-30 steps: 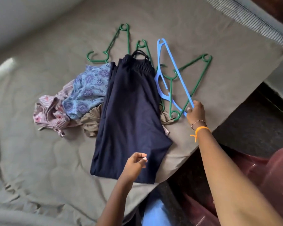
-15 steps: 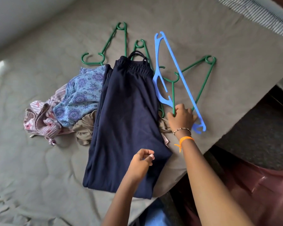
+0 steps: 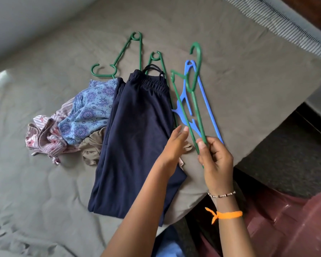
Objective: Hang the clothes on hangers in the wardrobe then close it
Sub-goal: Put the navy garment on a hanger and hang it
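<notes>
**Green hanger lifted, trousers waiting on the bed**

The right hand (image 3: 214,160) has thumb and fingers curled round the lower end of a green hanger (image 3: 195,101), pinching the thin plastic bars so the frame rises off the bed with its hook toward 12 o'clock. The left hand (image 3: 174,143), at 9 o'clock from the right one, has nearly straight fingers and holds nothing; its fingertips reach toward the hanger's nearer bar, touching or just short of it, I cannot tell which.

Under the raised hanger lies a blue hanger (image 3: 202,106), flat-sectioned and broader. At 9 o'clock from the hands, the navy trousers (image 3: 137,136) lie folded lengthwise, elastic waist toward 12 o'clock. Further toward 9 o'clock sits a crumpled heap: a blue floral garment (image 3: 89,112) and a pink striped one (image 3: 44,134). Two more green hangers (image 3: 130,51) rest at 11 o'clock.

The hanger looks light, stiff and smooth, best held at a corner or the hook neck. The trousers look soft and limp, likely to slide off; draping them folded over the bottom bar seems soundest. The bed (image 3: 239,58) cover is grey-brown quilted cloth.
</notes>
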Demonstrator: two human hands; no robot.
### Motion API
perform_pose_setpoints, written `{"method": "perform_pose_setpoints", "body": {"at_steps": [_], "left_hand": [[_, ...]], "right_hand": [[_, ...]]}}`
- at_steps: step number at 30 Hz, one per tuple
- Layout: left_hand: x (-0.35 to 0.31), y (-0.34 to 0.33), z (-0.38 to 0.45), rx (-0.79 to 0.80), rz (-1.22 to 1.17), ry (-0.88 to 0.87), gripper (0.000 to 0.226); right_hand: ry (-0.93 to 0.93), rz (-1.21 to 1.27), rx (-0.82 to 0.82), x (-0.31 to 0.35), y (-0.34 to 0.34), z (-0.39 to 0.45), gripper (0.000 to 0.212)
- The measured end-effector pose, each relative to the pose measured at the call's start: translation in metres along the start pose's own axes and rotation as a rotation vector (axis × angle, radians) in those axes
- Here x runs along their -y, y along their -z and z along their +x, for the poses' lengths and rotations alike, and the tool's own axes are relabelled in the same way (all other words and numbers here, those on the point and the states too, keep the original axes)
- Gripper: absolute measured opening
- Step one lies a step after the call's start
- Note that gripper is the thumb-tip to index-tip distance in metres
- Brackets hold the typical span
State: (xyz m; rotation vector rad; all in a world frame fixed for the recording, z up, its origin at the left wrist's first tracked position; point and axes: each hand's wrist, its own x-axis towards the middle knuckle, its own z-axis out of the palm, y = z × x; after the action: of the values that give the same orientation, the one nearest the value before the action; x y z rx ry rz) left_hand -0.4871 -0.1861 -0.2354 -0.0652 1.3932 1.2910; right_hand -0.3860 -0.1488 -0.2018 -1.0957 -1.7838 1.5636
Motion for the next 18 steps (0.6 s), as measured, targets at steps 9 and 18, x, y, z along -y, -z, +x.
{"method": "perform_pose_setpoints", "body": {"at_steps": [9,18], "left_hand": [[0.042,0.070,-0.069,-0.087,-0.614,-0.016,0.059],[0.153,0.228,-0.174,-0.298,-0.514,0.204,0.064]], "right_hand": [[0.309,-0.542,0.368,-0.032,-0.029,-0.059,0.014],[0.462,-1.132,0.735,-0.109,-0.024,-0.148,0.020]]}}
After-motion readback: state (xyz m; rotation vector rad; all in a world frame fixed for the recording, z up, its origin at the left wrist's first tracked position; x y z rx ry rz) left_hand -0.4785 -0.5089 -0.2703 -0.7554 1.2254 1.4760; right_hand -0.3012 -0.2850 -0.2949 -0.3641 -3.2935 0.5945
